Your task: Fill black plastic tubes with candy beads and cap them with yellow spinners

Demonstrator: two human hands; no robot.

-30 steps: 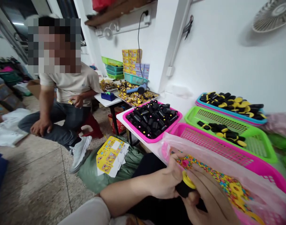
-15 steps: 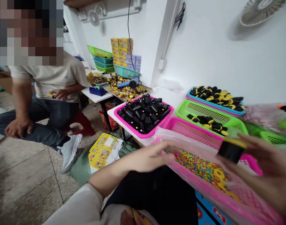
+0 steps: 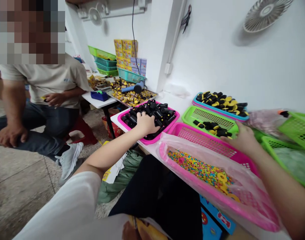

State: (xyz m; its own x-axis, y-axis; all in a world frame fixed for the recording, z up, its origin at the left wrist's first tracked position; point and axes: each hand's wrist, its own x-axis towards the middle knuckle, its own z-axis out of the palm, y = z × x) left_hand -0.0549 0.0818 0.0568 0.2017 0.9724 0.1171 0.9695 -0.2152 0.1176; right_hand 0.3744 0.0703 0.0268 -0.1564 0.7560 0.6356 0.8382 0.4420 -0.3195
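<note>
Left hand (image 3: 145,124) lies spread on black cylinders (image 3: 165,114), right hand (image 3: 245,138) spread by green basket (image 3: 210,116), hair dryer (image 3: 134,88) beyond.

Under the left grip (image 3: 145,125) sits one pink basket (image 3: 121,120) of black tubes (image 3: 153,106), too many to count, with two more pink baskets (image 3: 190,133) to its right. Beyond the right grip (image 3: 244,138) are one green basket (image 3: 204,115) and one blue basket (image 3: 239,116). Well beyond the left grip come one dryer (image 3: 138,87) and one tape dispenser (image 3: 99,96).
</note>
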